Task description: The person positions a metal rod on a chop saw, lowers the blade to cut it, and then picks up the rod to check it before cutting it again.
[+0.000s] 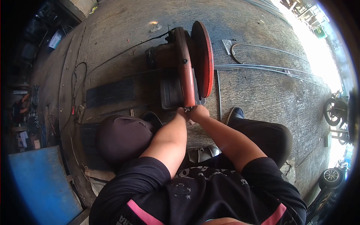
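A cut-off saw (185, 67) with a red arm and a round red guard (207, 60) stands on the floor in front of me. My left hand (182, 113) and my right hand (199, 112) meet at the near end of the red arm, low by the saw's dark base (170, 93). The fingers of both are closed around a small metal part, mostly hidden, whose kind I cannot make out. Long thin metal rods (262, 67) run from beside the guard to the right.
A black cable (127, 50) trails left from the saw. A bent rod (233, 52) lies beyond the straight ones. One blue panel (45, 183) is at lower left. Motorbike wheels (331, 177) stand at far right. Another person (21, 107) is at far left.
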Available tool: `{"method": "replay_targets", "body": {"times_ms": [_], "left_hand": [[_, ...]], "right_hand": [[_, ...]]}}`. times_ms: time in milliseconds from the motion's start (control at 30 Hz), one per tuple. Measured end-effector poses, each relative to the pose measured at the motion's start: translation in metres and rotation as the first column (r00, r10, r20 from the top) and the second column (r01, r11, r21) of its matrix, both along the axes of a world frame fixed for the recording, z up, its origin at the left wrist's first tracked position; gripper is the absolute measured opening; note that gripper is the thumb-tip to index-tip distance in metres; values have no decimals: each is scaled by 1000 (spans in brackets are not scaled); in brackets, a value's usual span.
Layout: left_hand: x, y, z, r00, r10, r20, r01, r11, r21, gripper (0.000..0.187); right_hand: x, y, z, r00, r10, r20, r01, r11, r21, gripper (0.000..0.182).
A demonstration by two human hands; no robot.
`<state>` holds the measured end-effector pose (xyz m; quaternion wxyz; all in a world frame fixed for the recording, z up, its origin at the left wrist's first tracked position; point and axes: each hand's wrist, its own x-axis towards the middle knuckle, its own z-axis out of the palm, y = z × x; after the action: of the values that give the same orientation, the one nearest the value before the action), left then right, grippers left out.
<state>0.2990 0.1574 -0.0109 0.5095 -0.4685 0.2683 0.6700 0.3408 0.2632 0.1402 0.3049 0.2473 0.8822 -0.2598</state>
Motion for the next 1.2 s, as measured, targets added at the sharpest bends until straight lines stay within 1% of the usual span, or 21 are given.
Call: {"method": "replay_targets", "body": {"times_ms": [67, 100, 167, 300, 367, 400, 467, 500, 567, 600, 667, 700, 767, 800, 867, 900, 933, 967, 1000, 1067, 1200], "left_hand": [[-1, 7, 14, 999, 29, -23, -29, 1000, -6, 47], [-2, 10, 19, 998, 45, -35, -45, 999, -8, 47], [-5, 13, 29, 995, 81, -60, -82, 997, -13, 46], [-5, 16, 40, 983, 151, -100, -155, 987, -32, 45], [-2, 19, 45, 976, 185, -113, -190, 981, -39, 45], [1, 20, 53, 972, 203, -118, -209, 977, -42, 44], [7, 20, 60, 962, 240, -128, -249, 967, -52, 44], [8, 21, 62, 956, 259, -137, -269, 962, -55, 43], [8, 24, 68, 943, 293, -159, -305, 950, -62, 43], [8, 25, 75, 937, 306, -170, -321, 945, -68, 43], [9, 23, 77, 924, 332, -192, -353, 932, -84, 42], [8, 24, 76, 915, 347, -205, -370, 925, -89, 42], [8, 28, 75, 898, 376, -227, -405, 910, -94, 41], [9, 30, 76, 891, 388, -236, -419, 903, -97, 41], [11, 35, 78, 874, 414, -255, -451, 887, -102, 41], [11, 37, 78, 862, 430, -267, -469, 877, -104, 40], [12, 38, 78, 851, 445, -280, -488, 866, -106, 40], [11, 39, 78, 839, 458, -295, -506, 856, -109, 40], [8, 42, 80, 826, 471, -311, -523, 845, -111, 40], [4, 40, 73, 802, 487, -346, -552, 825, -120, 39], [8, 39, 57, 769, 500, -398, -593, 791, -151, 38]], "right_hand": [[-4, -1, -3, 998, -4, 70, 6, 1000, -23, 47], [-4, -2, -3, 998, -7, 69, 8, 1000, -21, 47], [-2, -4, 0, 996, -83, -9, 84, 996, 18, 43], [-4, 3, 4, 996, -87, 6, 87, 996, -27, 44], [-5, 6, -3, 999, 33, 0, -33, 998, -44, 43], [-6, 7, -11, 999, 35, 6, -34, 999, -42, 43], [-6, 7, -32, 977, 213, -19, -213, 977, -11, 40], [-6, 8, -34, 977, 215, -17, -215, 977, -10, 40], [-6, 9, -38, 902, 424, -80, -424, 905, 15, 34], [-6, 11, -45, 903, 422, -80, -422, 906, 12, 34], [-2, 16, -64, 840, 516, -166, -509, 857, 87, 28], [-2, 17, -60, 840, 515, -168, -508, 857, 85, 28], [0, 21, -51, 673, 718, -177, -697, 696, 171, 25], [0, 22, -54, 675, 716, -175, -696, 698, 169, 25], [-4, 21, -60, 756, 645, -112, -639, 764, 94, 29], [-8, 20, -58, 754, 647, -112, -640, 762, 93, 29], [-11, 18, -56, 877, 479, -30, -479, 878, -8, 34], [-13, 17, -54, 953, 294, 70, -287, 954, -92, 39], [-13, 17, -46, 953, 295, 66, -288, 953, -94, 39], [-13, 13, -27, 993, 56, 102, -48, 996, -80, 40], [-13, 16, -43, 991, 0, 133, 13, 995, -98, 41]]}}
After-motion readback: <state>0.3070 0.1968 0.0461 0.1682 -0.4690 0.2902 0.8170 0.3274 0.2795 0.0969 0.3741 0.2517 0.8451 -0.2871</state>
